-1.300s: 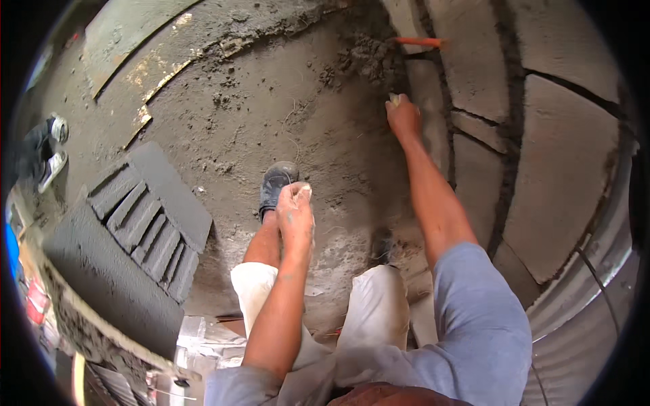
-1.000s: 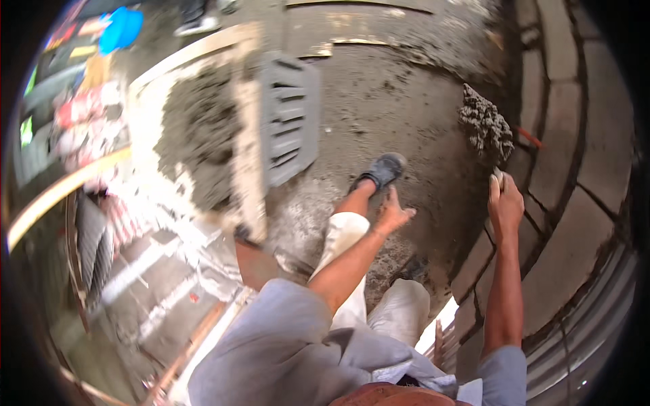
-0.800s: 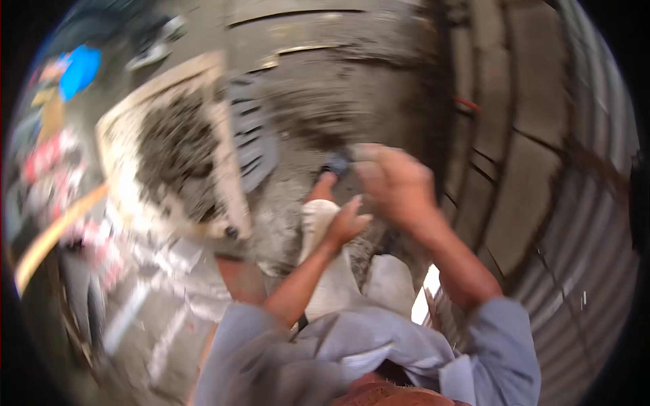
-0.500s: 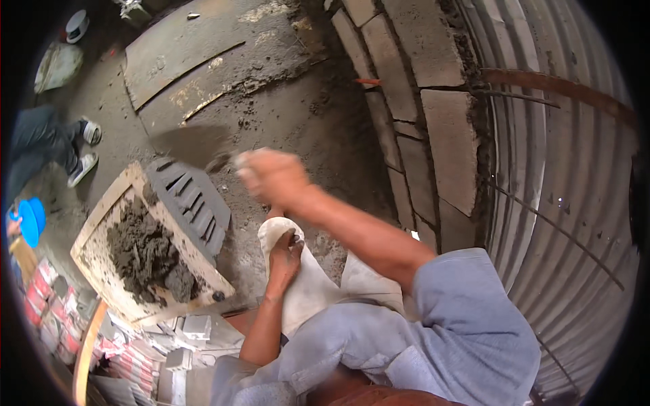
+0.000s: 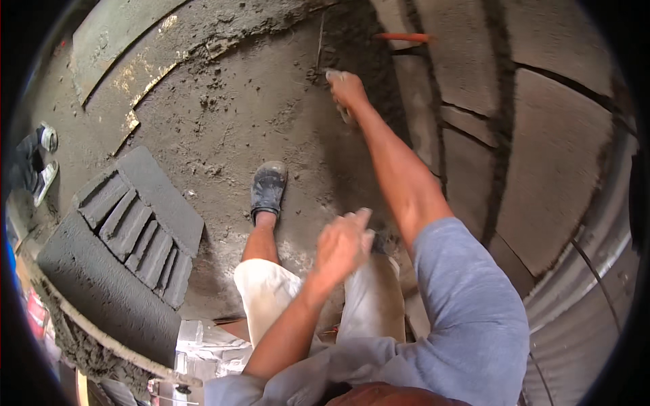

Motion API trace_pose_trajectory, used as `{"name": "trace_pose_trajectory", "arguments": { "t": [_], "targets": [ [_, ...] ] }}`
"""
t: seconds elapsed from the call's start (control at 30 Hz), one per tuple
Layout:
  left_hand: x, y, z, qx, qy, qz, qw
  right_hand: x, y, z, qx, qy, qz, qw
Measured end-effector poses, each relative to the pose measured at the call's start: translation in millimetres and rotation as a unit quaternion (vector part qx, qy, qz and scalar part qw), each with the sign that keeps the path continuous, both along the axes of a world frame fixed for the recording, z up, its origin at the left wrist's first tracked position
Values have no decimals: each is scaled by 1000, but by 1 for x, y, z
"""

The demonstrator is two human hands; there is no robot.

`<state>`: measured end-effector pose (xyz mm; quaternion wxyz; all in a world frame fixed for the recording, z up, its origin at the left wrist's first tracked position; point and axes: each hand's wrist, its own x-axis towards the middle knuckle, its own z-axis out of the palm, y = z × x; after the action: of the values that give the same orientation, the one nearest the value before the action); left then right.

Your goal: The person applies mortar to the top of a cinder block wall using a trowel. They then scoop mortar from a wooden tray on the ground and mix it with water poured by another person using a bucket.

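Note:
My right hand (image 5: 347, 92) reaches forward over the dark mortar at the foot of the wall, closed on a trowel, whose thin blade (image 5: 320, 42) is seen nearly edge-on. Just to its right, an orange bar (image 5: 401, 37) sticks out from the joints of the block wall (image 5: 550, 172). Nearer my body, my left hand (image 5: 342, 247) hovers above my right knee, blurred, with fingers apart and nothing visible in them. Beneath both hands is a cement floor (image 5: 257, 115) strewn with crumbs of wet mortar.
At left stand a grey block with cut strips (image 5: 139, 230) and a board edged with mortar (image 5: 122, 348). Another person's shoes (image 5: 46, 179) show beyond them. Flat panels (image 5: 118, 40) lie upper left. Corrugated metal (image 5: 575, 331) lines the right side.
The view swung toward the mortar board and back. My right hand swung left, then forward toward the wall foot. My left hand rose from my left knee and moved right.

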<state>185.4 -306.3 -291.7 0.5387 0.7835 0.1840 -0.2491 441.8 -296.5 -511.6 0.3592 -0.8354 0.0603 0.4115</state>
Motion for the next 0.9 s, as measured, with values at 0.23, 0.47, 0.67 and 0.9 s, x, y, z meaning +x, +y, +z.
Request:
{"name": "trace_pose_trajectory", "arguments": {
  "t": [0.23, 0.47, 0.67, 0.9],
  "targets": [
    [-4, -17, -15, -56, 87, -71, 992, 17, -77, -111, 54, -195, -54, 978],
    [-23, -29, -27, -50, 107, -46, 992, -98, -84, -91, -13, -9, -172, 985],
    [-17, -53, -31, -61, 121, -109, 985, -53, -60, -117, -12, -8, 14, 1000],
    [-24, -59, -37, -82, 135, -60, 986, -123, -226, -75, -172, -94, 71, 978]
  ]
}}
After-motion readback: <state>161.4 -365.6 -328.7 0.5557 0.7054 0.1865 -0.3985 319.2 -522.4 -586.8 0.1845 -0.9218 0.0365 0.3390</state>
